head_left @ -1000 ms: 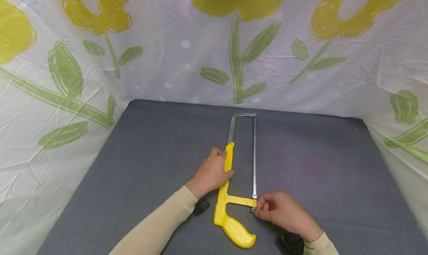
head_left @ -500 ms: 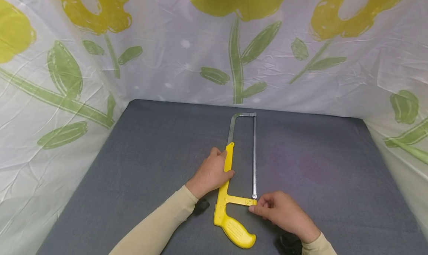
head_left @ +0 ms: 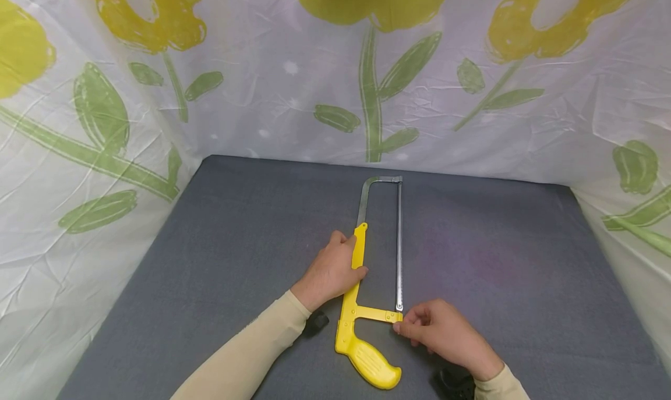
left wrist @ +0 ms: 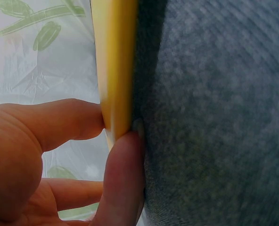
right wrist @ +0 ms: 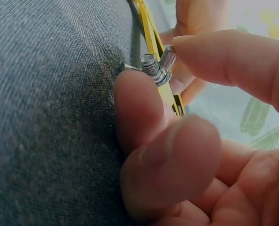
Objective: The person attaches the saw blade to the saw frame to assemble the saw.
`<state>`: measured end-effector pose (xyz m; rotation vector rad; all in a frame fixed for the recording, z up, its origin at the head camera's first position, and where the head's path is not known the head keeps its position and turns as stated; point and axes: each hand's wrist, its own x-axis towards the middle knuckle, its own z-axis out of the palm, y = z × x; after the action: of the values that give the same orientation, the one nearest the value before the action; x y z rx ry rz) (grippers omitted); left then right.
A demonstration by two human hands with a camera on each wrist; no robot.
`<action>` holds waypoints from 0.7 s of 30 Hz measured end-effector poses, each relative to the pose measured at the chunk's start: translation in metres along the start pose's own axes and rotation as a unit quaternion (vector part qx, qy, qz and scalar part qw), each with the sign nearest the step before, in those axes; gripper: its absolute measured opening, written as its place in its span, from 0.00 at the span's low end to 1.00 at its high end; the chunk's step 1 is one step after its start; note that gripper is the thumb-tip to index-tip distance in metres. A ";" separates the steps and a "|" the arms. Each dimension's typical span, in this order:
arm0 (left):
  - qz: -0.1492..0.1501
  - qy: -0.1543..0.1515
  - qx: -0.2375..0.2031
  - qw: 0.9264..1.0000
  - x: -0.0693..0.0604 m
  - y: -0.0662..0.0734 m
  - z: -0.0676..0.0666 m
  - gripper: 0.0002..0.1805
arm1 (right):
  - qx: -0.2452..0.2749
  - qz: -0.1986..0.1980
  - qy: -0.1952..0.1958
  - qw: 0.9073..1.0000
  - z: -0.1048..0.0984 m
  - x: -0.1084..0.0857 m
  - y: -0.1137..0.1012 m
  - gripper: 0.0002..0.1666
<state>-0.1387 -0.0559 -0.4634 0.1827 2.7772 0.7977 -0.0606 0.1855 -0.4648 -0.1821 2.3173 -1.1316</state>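
Observation:
A hacksaw point(head_left: 348, 300) with a yellow frame lies flat on the dark grey cloth, its yellow handle point(head_left: 373, 365) toward me. Its narrow metal blade point(head_left: 399, 248) runs along the right side. My left hand point(head_left: 326, 275) grips the frame's long yellow bar; in the left wrist view, thumb and finger pinch the bar point(left wrist: 117, 70) from both sides. At the blade's near end, my right hand point(head_left: 445, 333) pinches a metal wing nut point(right wrist: 168, 59) on a threaded bolt point(right wrist: 149, 62). The head view hides this nut behind the thumb.
Grey cloth point(head_left: 251, 225) covers the table. A white curtain point(head_left: 262, 97) with yellow flowers and green leaves hangs along the back and both sides. Black wrist devices show beneath the left wrist point(head_left: 316, 323) and right wrist point(head_left: 455, 382).
My right thumb has moved up and left across the wing nut, then slightly back right, covering the nut in the head view. The left hand and hacksaw stay in place.

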 end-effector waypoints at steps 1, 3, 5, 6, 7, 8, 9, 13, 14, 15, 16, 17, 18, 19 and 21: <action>0.000 0.000 -0.001 1.000 0.000 0.000 0.000 0.44 | 0.004 -0.001 -0.001 1.000 0.000 0.000 0.000 0.17; 0.000 0.000 -0.002 1.000 0.000 0.000 0.000 0.44 | 0.009 -0.003 -0.003 1.000 0.000 -0.001 0.001 0.17; 0.001 0.001 -0.003 1.000 0.000 0.000 0.000 0.44 | 0.010 -0.001 -0.005 1.000 0.000 -0.001 0.001 0.17; 0.002 0.002 -0.003 1.000 0.000 0.000 0.000 0.44 | 0.010 0.002 -0.006 1.000 0.000 -0.001 0.001 0.16; 0.003 0.002 -0.002 1.000 0.000 0.000 0.000 0.44 | 0.009 0.004 -0.006 1.000 0.000 -0.001 0.001 0.16; 0.004 0.003 -0.002 1.000 0.000 0.000 0.000 0.44 | 0.007 0.007 -0.007 1.000 0.000 -0.001 0.000 0.16; 0.005 0.003 -0.001 1.000 0.000 0.000 0.000 0.44 | 0.006 0.009 -0.007 1.000 0.000 -0.001 0.000 0.16; 0.007 0.005 0.001 1.000 0.000 0.000 0.000 0.44 | 0.003 0.013 -0.011 1.000 -0.001 0.000 0.000 0.15; 0.007 0.005 0.001 1.000 0.000 0.000 0.000 0.44 | 0.004 0.012 -0.012 1.000 -0.001 0.000 0.000 0.14; 0.008 0.006 0.001 1.000 -0.001 -0.001 0.000 0.44 | 0.005 0.009 -0.014 1.000 -0.001 0.000 0.001 0.14; 0.008 0.006 0.001 1.000 -0.001 -0.001 0.000 0.44 | 0.006 0.005 -0.016 1.000 -0.002 -0.001 0.001 0.14; 0.009 0.005 0.001 1.000 -0.001 -0.001 0.000 0.44 | 0.008 0.001 -0.018 1.000 -0.002 -0.001 0.001 0.14; 0.010 0.005 0.001 1.000 -0.001 -0.001 0.000 0.44 | 0.010 -0.004 -0.021 1.000 -0.003 -0.001 0.001 0.14; 0.010 0.005 0.002 1.000 0.000 -0.001 0.000 0.44 | 0.012 -0.008 -0.022 1.000 -0.003 -0.001 0.001 0.14; 0.011 0.003 0.000 1.000 0.000 -0.001 0.000 0.44 | 0.017 -0.018 -0.026 0.999 -0.004 -0.001 0.002 0.15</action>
<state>-0.1386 -0.0568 -0.4638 0.2114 2.7860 0.8055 -0.0613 0.1898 -0.4634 -0.2373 2.2573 -1.1685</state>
